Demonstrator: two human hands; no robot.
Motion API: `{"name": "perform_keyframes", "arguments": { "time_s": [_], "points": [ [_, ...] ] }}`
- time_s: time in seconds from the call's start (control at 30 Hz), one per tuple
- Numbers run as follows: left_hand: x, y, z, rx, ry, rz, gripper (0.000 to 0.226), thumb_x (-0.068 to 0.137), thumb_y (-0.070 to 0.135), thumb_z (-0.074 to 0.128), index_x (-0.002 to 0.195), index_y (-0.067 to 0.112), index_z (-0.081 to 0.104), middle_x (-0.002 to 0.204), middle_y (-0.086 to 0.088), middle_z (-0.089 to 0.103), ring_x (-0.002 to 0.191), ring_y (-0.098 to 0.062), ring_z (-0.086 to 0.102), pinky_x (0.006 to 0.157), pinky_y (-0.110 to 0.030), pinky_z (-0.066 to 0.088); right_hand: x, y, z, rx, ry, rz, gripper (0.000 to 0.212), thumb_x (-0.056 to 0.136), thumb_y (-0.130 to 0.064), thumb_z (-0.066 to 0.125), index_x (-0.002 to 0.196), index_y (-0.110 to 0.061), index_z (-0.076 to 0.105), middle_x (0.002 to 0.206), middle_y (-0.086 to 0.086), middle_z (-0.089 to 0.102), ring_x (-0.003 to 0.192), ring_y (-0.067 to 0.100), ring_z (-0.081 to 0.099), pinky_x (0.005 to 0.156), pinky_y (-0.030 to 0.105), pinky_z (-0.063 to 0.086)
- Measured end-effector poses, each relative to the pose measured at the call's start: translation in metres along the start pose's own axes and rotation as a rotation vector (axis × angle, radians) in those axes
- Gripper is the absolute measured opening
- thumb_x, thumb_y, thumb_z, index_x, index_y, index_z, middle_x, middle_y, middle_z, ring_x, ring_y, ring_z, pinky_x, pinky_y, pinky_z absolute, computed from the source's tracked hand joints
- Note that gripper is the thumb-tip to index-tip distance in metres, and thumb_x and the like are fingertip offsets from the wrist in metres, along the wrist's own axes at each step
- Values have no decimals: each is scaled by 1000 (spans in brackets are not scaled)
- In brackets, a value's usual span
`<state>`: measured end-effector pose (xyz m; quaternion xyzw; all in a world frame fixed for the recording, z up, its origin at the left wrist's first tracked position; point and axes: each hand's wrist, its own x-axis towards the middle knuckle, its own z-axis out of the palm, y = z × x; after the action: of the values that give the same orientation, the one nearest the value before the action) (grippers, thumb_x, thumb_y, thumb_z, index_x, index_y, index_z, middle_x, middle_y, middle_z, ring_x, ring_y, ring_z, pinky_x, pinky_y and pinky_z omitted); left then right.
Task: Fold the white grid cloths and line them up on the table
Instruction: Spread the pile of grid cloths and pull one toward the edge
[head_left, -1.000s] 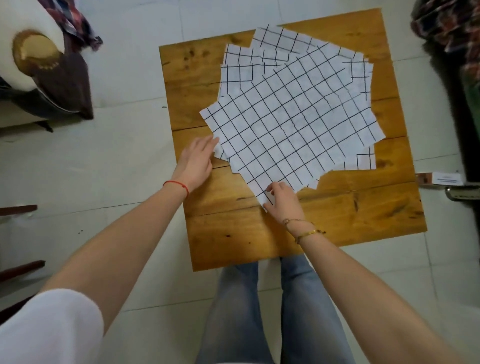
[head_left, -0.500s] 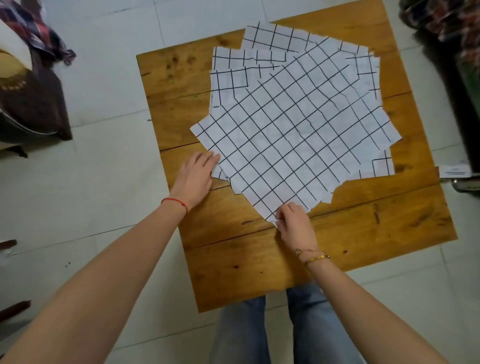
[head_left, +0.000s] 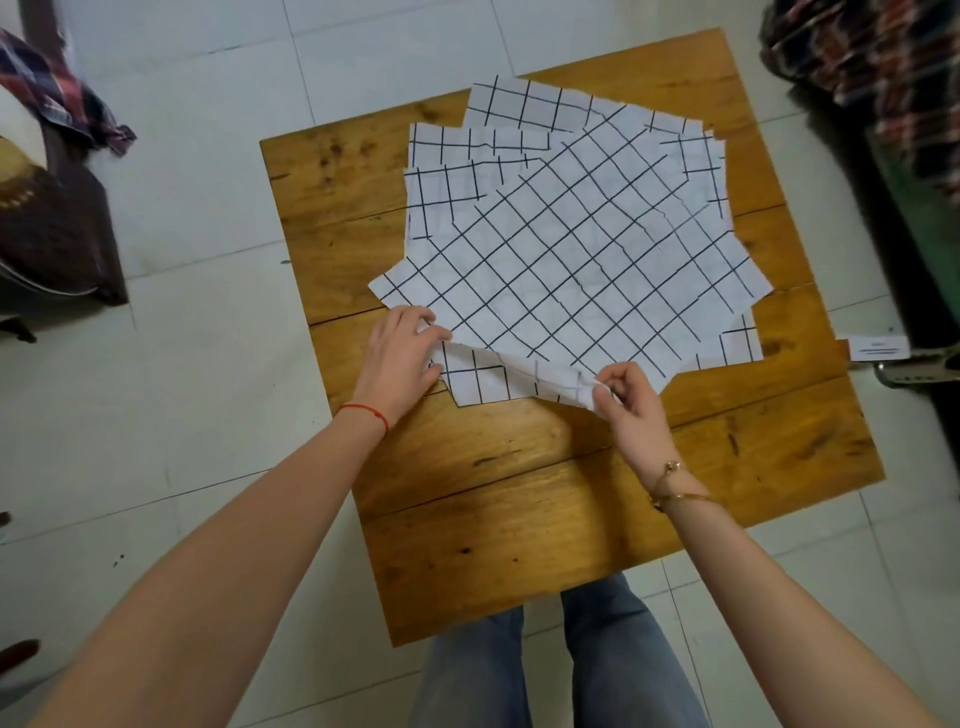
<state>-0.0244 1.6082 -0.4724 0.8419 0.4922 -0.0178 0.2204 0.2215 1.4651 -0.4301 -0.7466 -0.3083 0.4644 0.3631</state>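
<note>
Several white cloths with black grid lines lie overlapped in a fanned pile on the wooden table (head_left: 519, 519). The top cloth (head_left: 571, 260) sits turned like a diamond. Its near corner is lifted off the pile and curled upward. My right hand (head_left: 631, 410) pinches that lifted corner between thumb and fingers. My left hand (head_left: 402, 358) grips the same cloth's left edge near the lifted fold. A lower cloth (head_left: 478, 384) shows beneath the raised corner. Others (head_left: 457, 171) stick out at the far left of the pile.
Tiled floor surrounds the table. A dark chair with plaid fabric (head_left: 57, 104) stands at the left. Patterned fabric (head_left: 883, 67) hangs at the far right, with a small white label (head_left: 878, 347) beside the table's right edge. My legs in jeans (head_left: 561, 670) are below the near edge.
Both hands went from resting on the top cloth's edges to gripping it. The near corner has risen off the pile. The camera view has moved closer.
</note>
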Motion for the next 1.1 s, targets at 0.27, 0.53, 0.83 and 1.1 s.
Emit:
{"name": "perform_keyframes", "arguments": {
  "time_s": [0.27, 0.53, 0.83, 1.1],
  "points": [
    [12, 29, -28, -137, 141, 24, 12, 91, 27, 59, 96, 19, 67, 98, 6, 66, 102, -17, 54, 99, -35, 33, 8, -28, -38, -66, -69, -38, 21, 90, -26, 61, 109, -29, 53, 93, -7, 55, 90, 6, 52, 81, 24, 46],
    [8, 42, -72, -154, 84, 21, 7, 92, 26, 57, 92, 22, 62, 85, 9, 67, 84, -16, 59, 103, -34, 28, -1, -61, -60, -456, 18, -206, 9, 89, -20, 59, 98, -17, 55, 76, 0, 57, 64, 16, 49, 59, 29, 43],
    [-14, 69, -139, -118, 104, 72, 13, 94, 30, 56, 99, 21, 63, 84, 11, 60, 84, -13, 50, 100, -37, 34, -15, -119, -102, -587, 73, -219, 20, 97, -20, 44, 79, -12, 49, 62, -3, 53, 56, 14, 47, 49, 26, 33],
    [-36, 106, -192, -124, 135, 142, 16, 94, 33, 56, 100, 22, 65, 89, 9, 67, 82, -6, 59, 67, -18, 44, -33, -167, -140, -474, 103, -151, 28, 101, -27, 33, 91, -5, 47, 73, 4, 46, 68, 22, 42, 55, 32, 29]
  ]
}}
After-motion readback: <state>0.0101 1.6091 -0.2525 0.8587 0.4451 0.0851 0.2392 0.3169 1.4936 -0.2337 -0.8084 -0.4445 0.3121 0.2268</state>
